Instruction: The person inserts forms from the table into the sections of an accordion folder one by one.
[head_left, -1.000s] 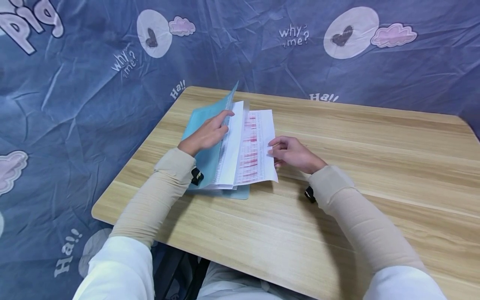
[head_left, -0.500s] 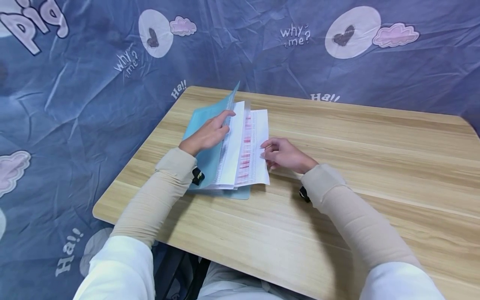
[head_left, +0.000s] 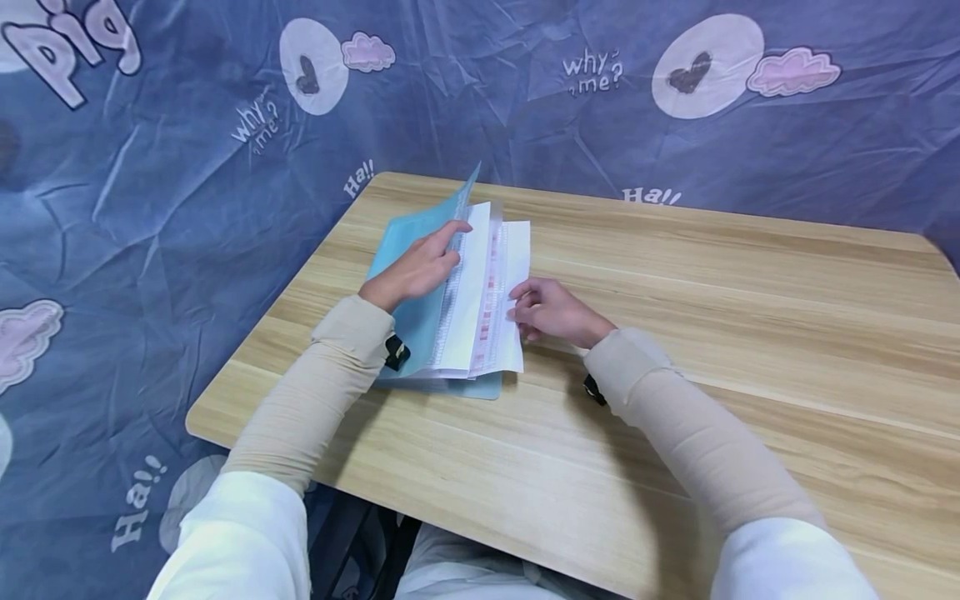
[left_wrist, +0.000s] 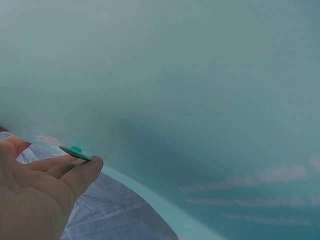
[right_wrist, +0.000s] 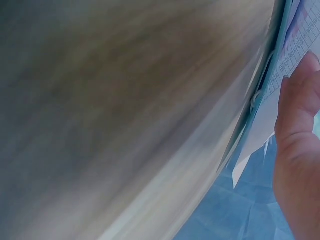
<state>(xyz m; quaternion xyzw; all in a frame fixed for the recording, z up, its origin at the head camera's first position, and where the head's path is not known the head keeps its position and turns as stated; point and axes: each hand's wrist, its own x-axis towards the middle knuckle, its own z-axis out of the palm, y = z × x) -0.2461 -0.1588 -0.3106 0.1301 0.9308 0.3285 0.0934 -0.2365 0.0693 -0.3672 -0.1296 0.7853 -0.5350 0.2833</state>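
Observation:
A teal plastic file folder (head_left: 411, 242) stands partly open on the table, with white pages between its covers. The left hand (head_left: 418, 265) lies over the raised cover and grips its edge and the pages, index finger reaching across the paper. In the left wrist view a small green snap button (left_wrist: 76, 151) shows by that hand's fingers (left_wrist: 85, 175). A printed sheet of paper (head_left: 513, 258) with red-marked rows sits partly inside the folder. The right hand (head_left: 551, 310) pinches its outer edge between thumb and fingers. The sheet's inner side is hidden behind the pages.
The wooden table (head_left: 712, 333) reaches far to the right of the folder. A blue printed cloth (head_left: 495, 92) hangs behind it and along the left. The table's front edge runs close to the person's lap.
The right hand has moved left with the printed sheet, and less of the sheet shows outside the folder. The left hand has stayed almost where it was.

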